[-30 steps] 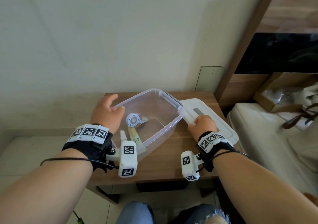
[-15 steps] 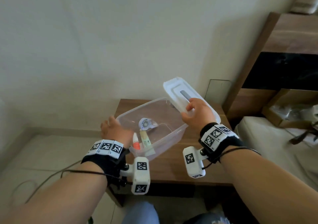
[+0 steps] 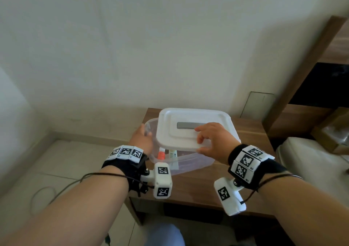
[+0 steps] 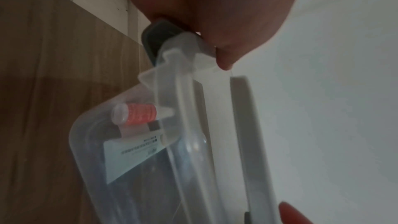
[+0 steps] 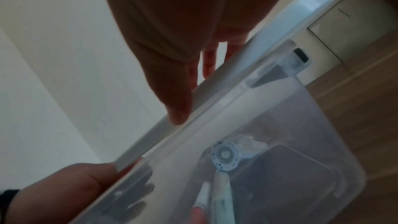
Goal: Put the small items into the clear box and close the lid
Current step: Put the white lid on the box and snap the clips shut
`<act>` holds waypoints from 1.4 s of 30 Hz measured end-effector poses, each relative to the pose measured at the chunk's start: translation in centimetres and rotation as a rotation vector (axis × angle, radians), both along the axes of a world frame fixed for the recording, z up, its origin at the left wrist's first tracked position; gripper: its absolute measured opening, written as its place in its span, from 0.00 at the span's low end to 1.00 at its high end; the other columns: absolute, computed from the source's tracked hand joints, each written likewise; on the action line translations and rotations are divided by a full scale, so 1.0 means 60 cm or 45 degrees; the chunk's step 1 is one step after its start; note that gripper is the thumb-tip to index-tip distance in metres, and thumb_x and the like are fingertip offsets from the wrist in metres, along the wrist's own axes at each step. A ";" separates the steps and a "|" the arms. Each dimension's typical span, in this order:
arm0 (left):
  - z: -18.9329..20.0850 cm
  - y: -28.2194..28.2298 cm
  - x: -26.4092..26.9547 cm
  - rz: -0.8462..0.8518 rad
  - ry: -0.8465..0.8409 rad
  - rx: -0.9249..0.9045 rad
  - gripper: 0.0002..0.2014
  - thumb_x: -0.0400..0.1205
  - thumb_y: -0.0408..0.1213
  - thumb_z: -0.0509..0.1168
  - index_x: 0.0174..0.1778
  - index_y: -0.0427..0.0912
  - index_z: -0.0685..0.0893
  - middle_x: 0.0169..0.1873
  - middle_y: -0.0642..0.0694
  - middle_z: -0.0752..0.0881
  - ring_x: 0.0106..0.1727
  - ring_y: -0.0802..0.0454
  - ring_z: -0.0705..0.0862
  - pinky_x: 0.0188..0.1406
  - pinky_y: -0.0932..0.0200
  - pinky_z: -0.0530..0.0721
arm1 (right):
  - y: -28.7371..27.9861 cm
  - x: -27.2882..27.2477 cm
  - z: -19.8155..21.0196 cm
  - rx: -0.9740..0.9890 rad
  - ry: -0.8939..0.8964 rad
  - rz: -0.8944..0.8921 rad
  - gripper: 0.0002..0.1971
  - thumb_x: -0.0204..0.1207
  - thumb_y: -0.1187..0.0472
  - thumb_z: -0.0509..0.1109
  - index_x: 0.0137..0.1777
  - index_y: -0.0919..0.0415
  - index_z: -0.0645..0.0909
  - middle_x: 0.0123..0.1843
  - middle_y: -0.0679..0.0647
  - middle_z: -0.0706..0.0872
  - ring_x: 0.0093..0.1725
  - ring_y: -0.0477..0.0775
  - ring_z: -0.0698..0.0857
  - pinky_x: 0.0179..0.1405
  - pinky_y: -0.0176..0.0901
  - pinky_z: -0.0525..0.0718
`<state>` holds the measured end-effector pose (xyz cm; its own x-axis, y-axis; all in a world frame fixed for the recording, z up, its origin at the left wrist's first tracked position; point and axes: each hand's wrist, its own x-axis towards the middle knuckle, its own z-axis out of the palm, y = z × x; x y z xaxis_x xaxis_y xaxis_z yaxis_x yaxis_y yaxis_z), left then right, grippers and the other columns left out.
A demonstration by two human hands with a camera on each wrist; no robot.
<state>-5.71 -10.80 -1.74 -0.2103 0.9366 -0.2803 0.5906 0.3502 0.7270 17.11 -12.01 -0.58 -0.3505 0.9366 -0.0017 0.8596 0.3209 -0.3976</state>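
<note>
Right hand (image 3: 213, 141) grips white lid (image 3: 188, 117) at its 5 o'clock edge, held over clear box (image 3: 190, 163) on table (image 3: 251, 130). Left hand (image 3: 141, 141) curls round box's 9 o'clock rim. Tubes (image 3: 161, 154) inside.

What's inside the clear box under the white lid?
Inside the clear box lie a tube with an orange cap, a pale tube and a round blue-and-white roll. The white lid covers most of the box from above.
</note>
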 end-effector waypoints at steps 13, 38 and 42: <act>-0.005 -0.004 -0.008 0.054 -0.305 0.029 0.18 0.82 0.40 0.60 0.68 0.45 0.73 0.62 0.38 0.84 0.51 0.40 0.84 0.40 0.55 0.81 | -0.010 -0.020 0.011 -0.113 -0.094 0.106 0.12 0.66 0.53 0.78 0.41 0.42 0.76 0.72 0.39 0.77 0.72 0.48 0.71 0.74 0.48 0.70; -0.004 -0.029 -0.001 0.069 -0.316 0.070 0.35 0.78 0.39 0.64 0.82 0.55 0.61 0.75 0.48 0.77 0.67 0.44 0.82 0.64 0.56 0.80 | -0.034 -0.057 -0.025 0.037 -0.056 -0.194 0.18 0.71 0.43 0.70 0.60 0.43 0.77 0.74 0.38 0.73 0.72 0.52 0.66 0.72 0.48 0.61; 0.004 -0.015 0.003 0.011 -0.207 0.090 0.31 0.80 0.35 0.61 0.81 0.54 0.66 0.76 0.46 0.77 0.66 0.45 0.81 0.53 0.62 0.74 | -0.031 -0.057 -0.026 0.043 -0.071 -0.199 0.18 0.72 0.43 0.69 0.61 0.42 0.76 0.76 0.38 0.72 0.73 0.53 0.66 0.72 0.49 0.61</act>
<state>-5.51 -11.68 -1.50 -0.1757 0.9535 -0.2450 0.4605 0.2996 0.8356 13.69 -13.85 -2.17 -0.2008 0.9795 0.0155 0.9205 0.1941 -0.3391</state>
